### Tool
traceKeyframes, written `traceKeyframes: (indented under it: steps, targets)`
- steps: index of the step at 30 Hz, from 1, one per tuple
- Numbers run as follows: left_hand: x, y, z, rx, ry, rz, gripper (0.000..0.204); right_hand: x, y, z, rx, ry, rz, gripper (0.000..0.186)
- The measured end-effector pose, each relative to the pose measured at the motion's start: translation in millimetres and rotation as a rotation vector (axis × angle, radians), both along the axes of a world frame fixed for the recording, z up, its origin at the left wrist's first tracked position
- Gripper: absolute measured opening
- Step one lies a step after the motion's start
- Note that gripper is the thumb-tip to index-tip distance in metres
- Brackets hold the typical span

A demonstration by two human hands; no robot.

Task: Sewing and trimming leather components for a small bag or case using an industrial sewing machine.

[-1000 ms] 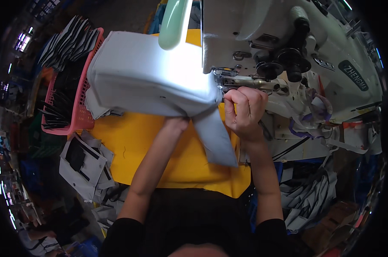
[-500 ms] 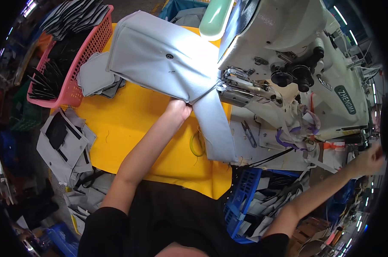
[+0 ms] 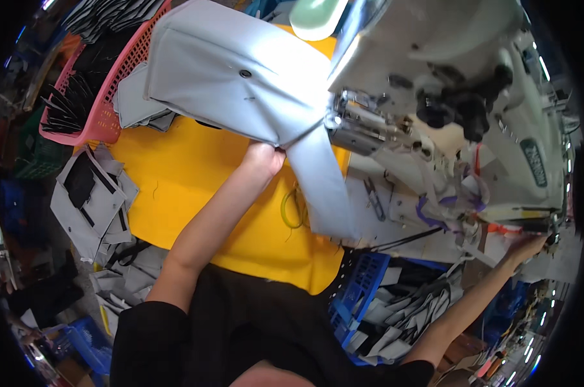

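A pale grey bag piece (image 3: pixel 208 71) with a small dark metal eyelet lies under the sewing machine's needle area (image 3: pixel 343 116). A long grey strip (image 3: pixel 324 187) hangs from it toward me. My left hand (image 3: pixel 265 158) is closed at the bag's near edge, with its fingers partly hidden under the material. Far to the right, my right hand (image 3: pixel 527 248) reaches up to the end of the sewing machine (image 3: pixel 485 148), beside a dark round part. Its fingers are small and blurred, so their grip is unclear.
Yellow sheeting (image 3: pixel 195 187) covers the table. Yellow-handled scissors (image 3: pixel 293 209) and small dark snips (image 3: pixel 374 198) lie near the strip. A pink basket (image 3: pixel 102 122) of dark pieces stands left, near stacked grey panels (image 3: pixel 132 97). A blue crate (image 3: pixel 353 300) with grey pieces stands below right.
My right hand has moved down and inward to the machine's end. My left hand stays at the bag's edge. The whole view has shifted slightly.
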State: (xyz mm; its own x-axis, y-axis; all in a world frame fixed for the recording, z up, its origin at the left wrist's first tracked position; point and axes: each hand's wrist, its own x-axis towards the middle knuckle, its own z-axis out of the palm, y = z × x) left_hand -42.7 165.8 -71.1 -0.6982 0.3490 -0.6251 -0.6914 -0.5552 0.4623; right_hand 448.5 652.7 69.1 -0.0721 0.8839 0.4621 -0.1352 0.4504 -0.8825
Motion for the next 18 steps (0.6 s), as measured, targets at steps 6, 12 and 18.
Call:
traceKeyframes:
  steps: [6,12,18]
  targets:
    - [10,-32,-35,-0.013,0.057,0.001,0.043,-5,-38,76,0.547,-0.697,-0.696,0.042]
    - [21,-84,-95,-0.136,0.024,-0.049,0.042,-116,-291,-20,0.774,-0.592,-0.419,0.025]
    - [36,-108,-122,-0.187,0.025,-0.163,0.041,-258,-374,-192,0.606,-1.180,0.060,0.039]
